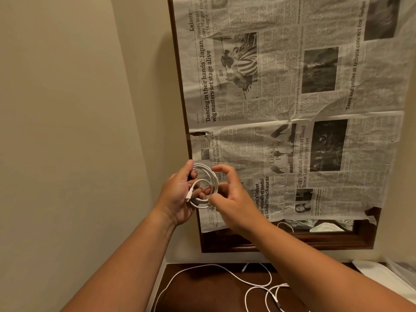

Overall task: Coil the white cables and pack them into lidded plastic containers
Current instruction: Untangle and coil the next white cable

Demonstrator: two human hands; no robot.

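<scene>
I hold a coiled white cable (208, 176) up in front of the wall, wound into a few loops. My left hand (177, 194) grips the coil from the left, with a connector end lying across its palm. My right hand (231, 194) pinches the right side of the coil between thumb and fingers. Loose white cables (252, 283) lie uncoiled on the dark brown tabletop (202, 289) below my arms.
A dark wooden frame (281, 244) covered with newspaper (292, 109) hangs on the wall ahead. A beige wall stands close on the left. A clear plastic container (382, 275) sits at the right edge of the table, partly cut off.
</scene>
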